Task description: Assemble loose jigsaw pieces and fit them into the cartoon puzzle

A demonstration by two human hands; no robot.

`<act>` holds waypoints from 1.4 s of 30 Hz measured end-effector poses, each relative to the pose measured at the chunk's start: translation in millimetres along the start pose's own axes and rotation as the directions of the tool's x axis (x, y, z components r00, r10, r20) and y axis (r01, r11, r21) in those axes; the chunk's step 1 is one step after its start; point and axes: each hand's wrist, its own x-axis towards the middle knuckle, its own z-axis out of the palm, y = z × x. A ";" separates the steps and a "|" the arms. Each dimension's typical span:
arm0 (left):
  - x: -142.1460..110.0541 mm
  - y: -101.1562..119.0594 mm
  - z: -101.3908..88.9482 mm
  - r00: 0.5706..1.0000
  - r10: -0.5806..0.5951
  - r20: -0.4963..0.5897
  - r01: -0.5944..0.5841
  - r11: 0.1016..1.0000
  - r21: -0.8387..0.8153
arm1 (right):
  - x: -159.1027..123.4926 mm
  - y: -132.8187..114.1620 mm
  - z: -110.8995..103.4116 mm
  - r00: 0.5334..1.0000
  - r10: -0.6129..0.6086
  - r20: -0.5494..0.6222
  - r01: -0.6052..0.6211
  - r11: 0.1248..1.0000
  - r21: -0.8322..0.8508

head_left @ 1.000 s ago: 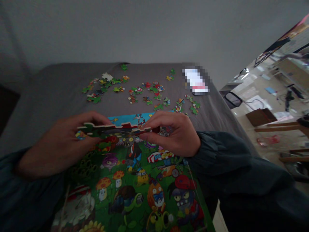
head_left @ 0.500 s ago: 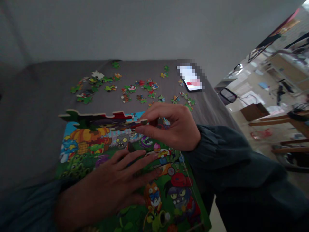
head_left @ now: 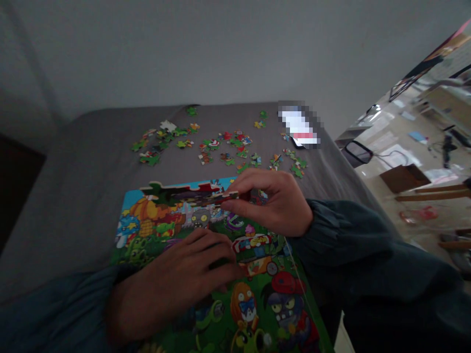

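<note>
Puzzle strip point(head_left: 191, 197) – several interlocked pieces, seen nearly edge-on – is gripped at its right end between the thumb and fingers of the right hand point(head_left: 274, 203), the grip closed firmly. The strip is held level with the top edge of a jigsaw puzzle point(head_left: 130, 215) and over its upper part; whether it touches the puzzle cannot be told. The left hand point(head_left: 176, 279) is laid on the lower middle of the puzzle with its fingers curled inward, and whether anything is held under them cannot be told. Dark sleeves point(head_left: 342, 235) are worn down to both wrists. Loose puzzle pieces point(head_left: 224, 147) are scattered across a gray cover point(head_left: 84, 166) beyond the puzzle, just past the right hand. A phone point(head_left: 298, 128), its screen blurred, is placed near the far corner of the cover – a cardboard box point(head_left: 405, 178) is seen on the floor point(head_left: 371, 196) past its edge.
</note>
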 end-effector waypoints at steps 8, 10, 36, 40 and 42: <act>-4.5 -6.1 4.8 0.997 -0.060 -0.039 0.053 0.986 -0.159 | -0.1 1.9 0.3 1.000 -0.002 0.004 0.002 1.000 -0.001; -5.0 -8.2 3.4 0.992 -0.094 -0.089 0.087 0.993 -0.074 | 0.1 2.3 0.0 1.000 -0.008 0.004 0.008 1.000 0.003; -3.0 4.4 -9.4 0.993 -0.018 0.117 0.051 0.958 -0.282 | 0.7 3.1 -0.5 1.000 0.013 -0.002 -0.012 1.000 0.015; -5.8 4.7 -7.8 0.993 -0.048 0.107 0.088 0.911 -0.402 | 0.8 3.0 -1.1 1.000 0.020 -0.003 -0.020 1.000 0.015; -6.5 3.5 -4.7 0.994 -0.094 0.060 0.111 0.873 -0.476 | 1.2 2.8 -1.5 1.000 0.029 -0.002 -0.029 0.999 0.021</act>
